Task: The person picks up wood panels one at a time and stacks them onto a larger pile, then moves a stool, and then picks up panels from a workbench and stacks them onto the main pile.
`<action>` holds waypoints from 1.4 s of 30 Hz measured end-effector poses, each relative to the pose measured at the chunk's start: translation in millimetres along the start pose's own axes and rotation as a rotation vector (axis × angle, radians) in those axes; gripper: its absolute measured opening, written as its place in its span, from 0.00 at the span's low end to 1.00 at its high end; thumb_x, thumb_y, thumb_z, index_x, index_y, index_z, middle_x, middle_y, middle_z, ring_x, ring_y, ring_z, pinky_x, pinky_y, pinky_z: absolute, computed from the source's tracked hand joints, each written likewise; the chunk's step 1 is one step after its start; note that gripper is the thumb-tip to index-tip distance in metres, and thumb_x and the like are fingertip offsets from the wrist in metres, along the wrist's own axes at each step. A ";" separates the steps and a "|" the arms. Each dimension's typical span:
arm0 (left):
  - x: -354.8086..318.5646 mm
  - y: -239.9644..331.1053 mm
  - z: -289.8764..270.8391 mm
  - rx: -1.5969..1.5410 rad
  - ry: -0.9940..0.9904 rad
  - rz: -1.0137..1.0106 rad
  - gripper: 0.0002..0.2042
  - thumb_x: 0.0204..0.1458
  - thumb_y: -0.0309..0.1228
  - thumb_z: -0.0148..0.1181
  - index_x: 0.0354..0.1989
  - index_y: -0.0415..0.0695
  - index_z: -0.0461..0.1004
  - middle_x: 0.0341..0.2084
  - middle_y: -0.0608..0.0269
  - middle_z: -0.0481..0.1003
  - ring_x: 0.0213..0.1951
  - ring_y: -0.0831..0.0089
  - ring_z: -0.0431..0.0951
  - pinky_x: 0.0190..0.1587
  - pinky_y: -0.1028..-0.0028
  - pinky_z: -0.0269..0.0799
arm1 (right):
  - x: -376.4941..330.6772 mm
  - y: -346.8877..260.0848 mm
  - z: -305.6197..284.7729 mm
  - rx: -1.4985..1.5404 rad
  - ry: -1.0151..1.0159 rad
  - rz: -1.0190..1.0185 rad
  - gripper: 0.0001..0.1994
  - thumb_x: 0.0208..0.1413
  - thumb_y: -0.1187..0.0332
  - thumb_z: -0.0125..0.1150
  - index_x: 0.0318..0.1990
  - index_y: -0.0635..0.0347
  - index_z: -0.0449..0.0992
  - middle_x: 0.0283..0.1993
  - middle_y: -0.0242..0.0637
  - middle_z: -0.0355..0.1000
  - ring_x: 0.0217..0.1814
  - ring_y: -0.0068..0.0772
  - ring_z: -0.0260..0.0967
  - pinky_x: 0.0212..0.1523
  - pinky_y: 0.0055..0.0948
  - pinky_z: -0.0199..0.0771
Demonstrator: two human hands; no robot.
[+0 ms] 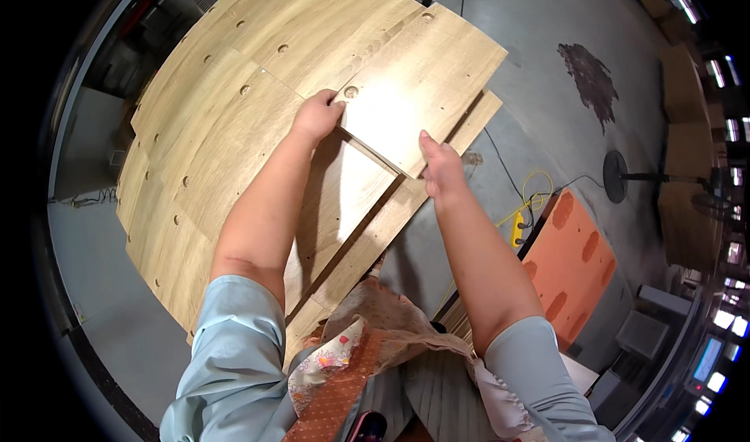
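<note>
A rectangular light wood-grain board (418, 83) with round holes along its left side is held over other boards. My left hand (318, 115) grips its near left corner, thumb on top beside a round hole. At the near right corner my right hand (443, 165) holds the edge, thumb on top and fingers partly hidden underneath. Below and nearer me lies another wood-grain board (351, 200), with the held board's near edge raised a little over it. My left forearm casts a dark shadow there.
Several wood-grain boards with round holes (211, 122) spread out to the left. On the right, an orange patched board (574, 262) stands near a yellow power strip (517, 229) with cables. A fan (616, 176) and a dark floor stain (590, 79) are farther off.
</note>
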State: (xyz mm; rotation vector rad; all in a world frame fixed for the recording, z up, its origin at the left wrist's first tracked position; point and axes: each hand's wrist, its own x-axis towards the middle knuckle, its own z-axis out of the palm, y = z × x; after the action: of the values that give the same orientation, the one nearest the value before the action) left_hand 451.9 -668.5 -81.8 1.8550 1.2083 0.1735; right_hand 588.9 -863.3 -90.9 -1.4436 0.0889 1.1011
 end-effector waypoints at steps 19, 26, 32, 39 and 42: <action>-268.1 25.6 151.3 -0.506 -0.180 -0.336 0.30 0.40 0.44 0.64 0.41 0.27 0.64 0.31 0.44 0.72 0.31 0.65 0.74 0.33 0.70 0.70 | -205.8 89.2 -227.1 -0.230 -0.020 -0.060 0.22 0.48 0.70 0.58 0.51 0.66 0.61 0.46 0.40 0.66 0.45 0.33 0.65 0.48 0.30 0.63; -408.8 -4.4 147.5 -0.461 0.017 -0.176 0.28 0.37 0.46 0.65 0.37 0.32 0.67 0.33 0.44 0.72 0.37 0.57 0.73 0.42 0.67 0.67 | -285.0 131.5 -266.2 -0.130 -0.397 -0.018 0.29 0.47 0.64 0.60 0.55 0.65 0.56 0.51 0.41 0.63 0.52 0.34 0.61 0.52 0.31 0.61; -506.3 -28.0 86.7 -0.381 0.135 -0.116 0.27 0.38 0.46 0.64 0.38 0.33 0.67 0.34 0.44 0.72 0.39 0.55 0.73 0.43 0.67 0.66 | -314.3 140.3 -205.8 0.018 -0.487 0.102 0.33 0.44 0.64 0.62 0.56 0.65 0.55 0.53 0.45 0.62 0.54 0.42 0.61 0.52 0.38 0.64; -643.2 -143.5 -29.9 -0.422 0.342 -0.158 0.24 0.42 0.43 0.61 0.40 0.35 0.66 0.35 0.45 0.71 0.39 0.57 0.73 0.43 0.68 0.66 | -421.9 248.7 -70.5 0.087 -0.759 0.056 0.29 0.44 0.68 0.60 0.55 0.66 0.57 0.50 0.45 0.65 0.49 0.41 0.65 0.45 0.35 0.70; -700.1 -219.7 -74.2 -0.581 0.416 -0.161 0.24 0.45 0.42 0.59 0.41 0.34 0.64 0.34 0.47 0.72 0.36 0.61 0.74 0.40 0.68 0.67 | -460.9 316.5 -11.4 0.039 -0.751 0.155 0.28 0.45 0.69 0.59 0.55 0.66 0.57 0.49 0.45 0.65 0.48 0.42 0.66 0.45 0.36 0.70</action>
State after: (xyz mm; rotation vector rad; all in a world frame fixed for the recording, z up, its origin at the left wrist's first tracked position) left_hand -95.2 -1150.1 31.3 1.2391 1.3934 0.7646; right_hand 144.9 -1197.4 -27.7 -0.9224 -0.3138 1.6933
